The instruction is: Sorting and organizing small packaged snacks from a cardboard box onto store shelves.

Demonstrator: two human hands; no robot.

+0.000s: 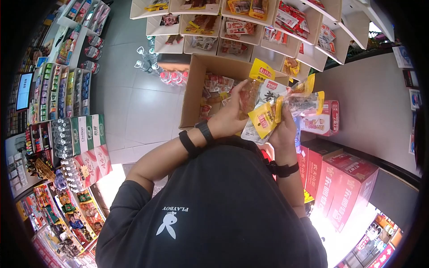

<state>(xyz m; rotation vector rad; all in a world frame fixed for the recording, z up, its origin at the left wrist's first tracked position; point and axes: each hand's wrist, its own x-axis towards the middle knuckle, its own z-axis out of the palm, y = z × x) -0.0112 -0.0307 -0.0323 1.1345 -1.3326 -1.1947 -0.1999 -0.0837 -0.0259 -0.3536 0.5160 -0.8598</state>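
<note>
My left hand point(229, 117) is closed around a clear snack packet point(249, 95) with a yellow top and amber-brown contents. Across from it, my right hand point(283, 132) clutches a bunch of packets. Among them are a white-and-silver pouch point(268, 92) with dark printing, a yellow-headed packet point(263, 120) and a clear packet with yellow ends point(303, 103). The packets of both hands overlap, so some edges are hidden. Under and beyond my hands stands an open cardboard box point(197, 93), with several red and white packets point(218, 83) inside.
Tiered white display bins point(201, 48) with packaged snacks rise beyond the box. Water bottles point(145, 58) and red-capped bottles point(174, 77) stand on the tiled floor point(134, 107). Red cartons point(352, 181) are stacked at my right. Shelves of goods point(63, 93) line the left.
</note>
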